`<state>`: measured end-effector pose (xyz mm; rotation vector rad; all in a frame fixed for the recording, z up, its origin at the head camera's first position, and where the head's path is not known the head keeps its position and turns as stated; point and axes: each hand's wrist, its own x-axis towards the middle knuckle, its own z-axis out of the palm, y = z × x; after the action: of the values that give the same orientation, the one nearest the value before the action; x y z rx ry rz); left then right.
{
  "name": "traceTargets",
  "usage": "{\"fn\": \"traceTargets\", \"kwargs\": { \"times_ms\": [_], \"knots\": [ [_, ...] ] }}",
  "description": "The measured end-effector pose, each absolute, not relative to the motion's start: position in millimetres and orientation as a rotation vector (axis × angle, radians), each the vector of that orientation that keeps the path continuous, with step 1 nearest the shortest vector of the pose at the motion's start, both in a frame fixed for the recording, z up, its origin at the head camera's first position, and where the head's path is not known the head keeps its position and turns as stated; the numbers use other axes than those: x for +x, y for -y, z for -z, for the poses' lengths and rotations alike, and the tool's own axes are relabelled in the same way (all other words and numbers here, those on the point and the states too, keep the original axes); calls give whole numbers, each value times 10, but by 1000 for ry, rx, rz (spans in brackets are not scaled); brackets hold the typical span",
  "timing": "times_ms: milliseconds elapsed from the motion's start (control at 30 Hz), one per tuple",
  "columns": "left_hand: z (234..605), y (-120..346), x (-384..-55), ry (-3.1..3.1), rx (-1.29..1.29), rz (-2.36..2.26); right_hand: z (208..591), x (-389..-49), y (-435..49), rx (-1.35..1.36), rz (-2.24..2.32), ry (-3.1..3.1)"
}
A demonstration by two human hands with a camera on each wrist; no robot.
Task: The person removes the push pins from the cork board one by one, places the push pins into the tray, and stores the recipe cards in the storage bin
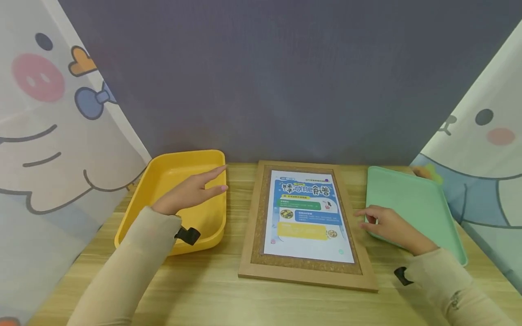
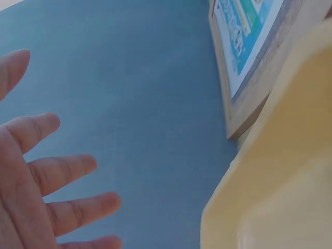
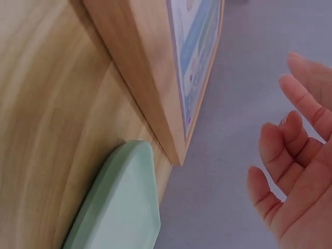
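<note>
Poster (image 1: 307,217): as it's lying framed, looking placed (remainder unclear).
Left fingers (image 1: 213,174), eleven o'clock: extending, empty.
Right fingers (image 3: 276,155), two o'clock: half-curling, empty.

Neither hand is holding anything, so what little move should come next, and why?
Perhaps ease the right hand toward the right edge of the framed corkboard. It holds nothing, its fingertips appear close beside that edge, and the right wrist view shows them apart from it. The left hand is over the yellow tray, farther from the board.
</note>
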<state>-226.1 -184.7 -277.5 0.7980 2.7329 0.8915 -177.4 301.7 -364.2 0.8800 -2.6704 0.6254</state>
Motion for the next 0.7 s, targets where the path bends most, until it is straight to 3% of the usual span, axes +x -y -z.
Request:
{"fn": "traceTargets", "kwargs": {
  "times_ms": [700],
  "knots": [
    [2968,1187,-2611,-2235,379,-1517,3680,-2068,-2875,895,-1299,3148]
  ]
}}
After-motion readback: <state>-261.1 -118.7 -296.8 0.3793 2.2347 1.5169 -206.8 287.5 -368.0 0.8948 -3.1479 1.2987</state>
